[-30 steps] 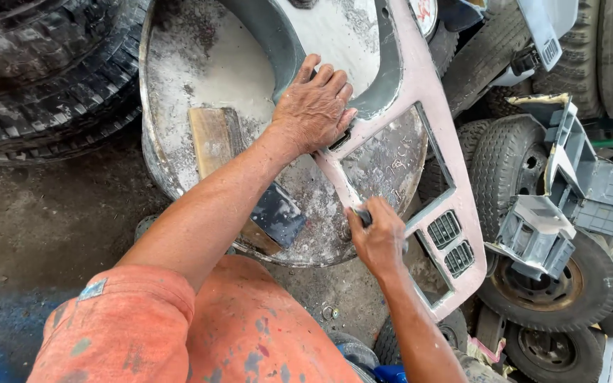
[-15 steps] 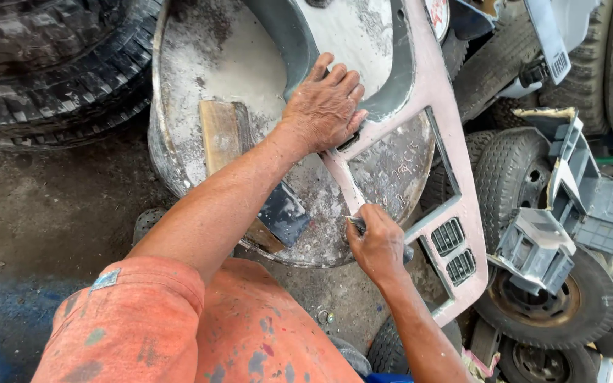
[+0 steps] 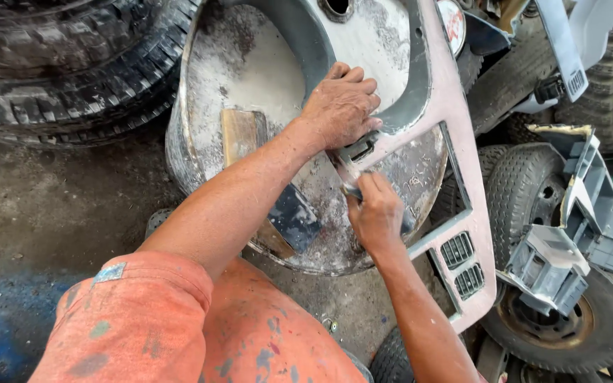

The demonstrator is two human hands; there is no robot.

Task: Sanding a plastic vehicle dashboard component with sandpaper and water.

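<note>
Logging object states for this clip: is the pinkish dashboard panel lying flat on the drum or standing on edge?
Lying flat: the dashboard panel rests face-up across the drum top, the left hand pressing on it, the right hand at its bar.

Tyres and scrap parts around the work

Stacked black tyres point(image 3: 58, 64) upper left; grey plastic parts point(image 3: 576, 234) atop a wheel point(image 3: 555, 319) at right.

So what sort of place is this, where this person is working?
Probably a vehicle repair or body yard. Worn black tyres are stacked on the dirt floor, grey plastic car trim parts lie on a wheel, and the hands work a pinkish dashboard panel across a dusty metal drum.
</note>
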